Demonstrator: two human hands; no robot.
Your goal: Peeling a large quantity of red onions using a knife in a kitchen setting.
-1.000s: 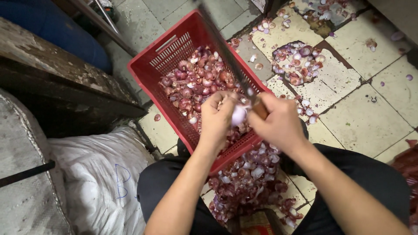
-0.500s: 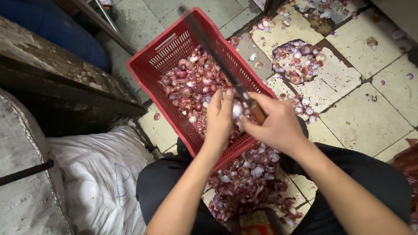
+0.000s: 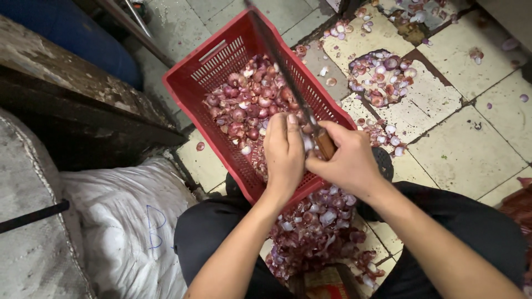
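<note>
Head view: left hand (image 3: pixel 284 158) fingers gripped a shallot (image 3: pixel 306 142); right hand (image 3: pixel 346 160) clenched the knife (image 3: pixel 288 75), blade toward 11 o'clock over the red basket (image 3: pixel 191 75). Short, shallow cuts seemed best.

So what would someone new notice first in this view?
Probably the red plastic basket at centre, holding purple shallots. Just over its near edge, the left hand and right hand meet; the right grips a long dark knife whose blade runs up across the basket. Purple peelings are heaped between the person's knees.
</note>
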